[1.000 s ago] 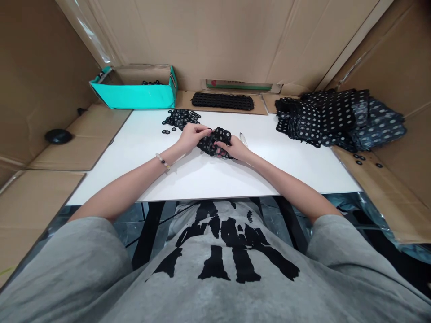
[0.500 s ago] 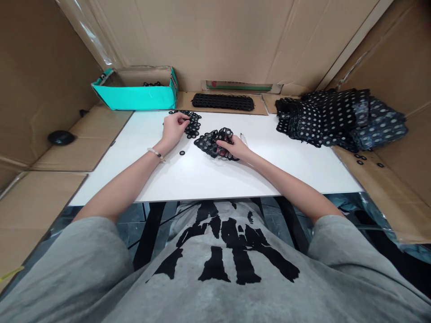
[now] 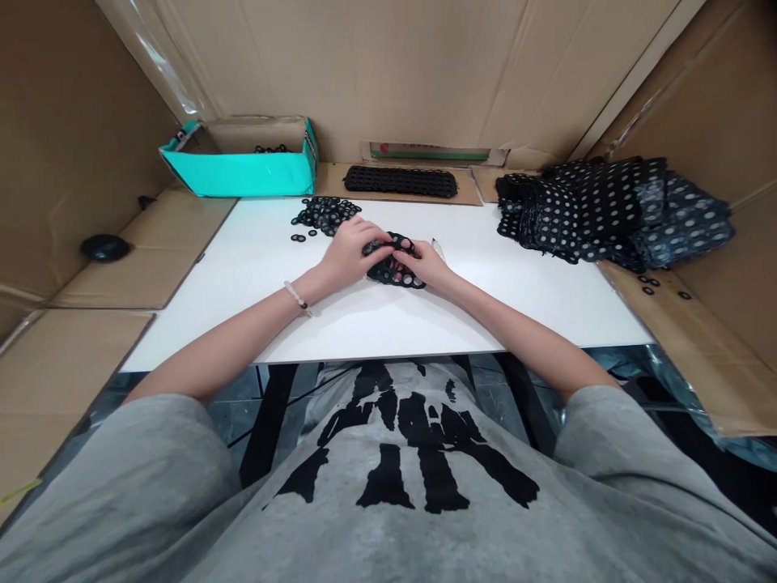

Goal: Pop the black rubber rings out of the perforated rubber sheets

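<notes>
A bunched black mesh piece with pale round dots (image 3: 397,274) is held just above the white table (image 3: 340,324). My right hand (image 3: 428,263) pinches its right side between thumb and fingers. From the left, my left hand (image 3: 355,253) has its fingers closed on the mesh's upper left edge; whether a small ring is also between them is too small to tell. Behind my left hand lies a pile of small black rings (image 3: 328,212), with a few loose ones (image 3: 298,238) at its near left side.
A turquoise box (image 3: 243,174) with black rings inside stands at the back left. A folded black mesh strip (image 3: 401,182) lies behind the table. Dotted black mesh (image 3: 583,210) is heaped at the right. A pen (image 3: 438,248) lies beyond my right hand.
My left hand has moved right and nearer from the ring pile to the mesh, and its fingers now meet it. The lone ring on the table is now out of sight. My right hand has barely moved.
</notes>
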`<state>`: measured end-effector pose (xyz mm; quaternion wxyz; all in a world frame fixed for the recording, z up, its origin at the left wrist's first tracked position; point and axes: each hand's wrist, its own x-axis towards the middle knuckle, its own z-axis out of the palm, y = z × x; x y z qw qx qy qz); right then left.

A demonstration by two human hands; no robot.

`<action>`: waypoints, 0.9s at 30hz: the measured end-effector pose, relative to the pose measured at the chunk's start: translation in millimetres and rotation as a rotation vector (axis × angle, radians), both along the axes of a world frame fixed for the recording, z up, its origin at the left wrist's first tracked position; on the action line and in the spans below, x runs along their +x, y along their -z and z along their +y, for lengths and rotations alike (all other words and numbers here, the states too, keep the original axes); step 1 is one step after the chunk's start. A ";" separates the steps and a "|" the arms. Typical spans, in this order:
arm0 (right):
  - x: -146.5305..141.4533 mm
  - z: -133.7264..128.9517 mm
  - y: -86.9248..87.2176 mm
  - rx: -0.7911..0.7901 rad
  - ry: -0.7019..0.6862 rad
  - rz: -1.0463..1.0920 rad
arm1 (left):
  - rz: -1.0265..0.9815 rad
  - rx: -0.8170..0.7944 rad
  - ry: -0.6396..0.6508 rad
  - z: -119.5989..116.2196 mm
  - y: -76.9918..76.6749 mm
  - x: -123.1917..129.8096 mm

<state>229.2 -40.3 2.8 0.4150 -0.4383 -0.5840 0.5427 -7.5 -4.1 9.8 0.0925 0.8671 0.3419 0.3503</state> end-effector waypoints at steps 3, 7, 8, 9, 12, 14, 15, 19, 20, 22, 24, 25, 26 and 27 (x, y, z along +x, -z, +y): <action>1.7 1.4 1.3 0.016 -0.007 -0.042 | 0.039 -0.079 0.062 -6.4 1.2 7.0; 4.6 1.5 2.4 0.055 -0.056 -0.111 | -0.071 -0.160 0.052 -0.6 5.5 5.4; 5.6 1.3 2.8 0.072 -0.079 -0.122 | -0.098 -0.174 0.058 0.6 6.0 5.1; 6.7 1.1 3.2 0.091 -0.102 -0.130 | -0.116 -0.184 0.070 1.4 6.2 5.1; 9.5 0.6 3.9 0.143 -0.179 -0.156 | -0.125 -0.210 0.115 0.7 4.9 7.1; 10.5 0.3 3.5 0.157 -0.228 -0.192 | -0.137 -0.236 0.120 -1.1 3.3 9.1; 10.5 0.2 3.1 0.161 -0.247 -0.213 | -0.154 -0.255 0.114 -2.1 2.5 10.0; 9.5 -0.3 0.4 0.191 -0.237 -0.287 | -0.252 -0.371 0.087 -2.4 0.1 12.4; 9.3 -0.5 -0.5 0.203 -0.224 -0.300 | -0.279 -0.410 0.075 -1.0 -0.2 12.2; 8.9 -1.2 -2.4 0.208 -0.204 -0.308 | -0.356 -0.485 0.030 4.3 -0.7 10.3; 8.1 -2.0 -4.6 0.155 -0.174 -0.275 | -0.454 -0.529 -0.033 12.4 -0.4 6.5; 7.4 -2.3 -5.8 0.117 -0.153 -0.248 | -0.500 -0.537 -0.065 16.9 0.2 4.5; 6.5 -2.5 -7.0 0.081 -0.128 -0.223 | -0.538 -0.539 -0.092 21.3 1.2 2.7; 5.5 -2.6 -8.2 0.053 -0.104 -0.202 | -0.568 -0.539 -0.116 25.2 2.6 1.4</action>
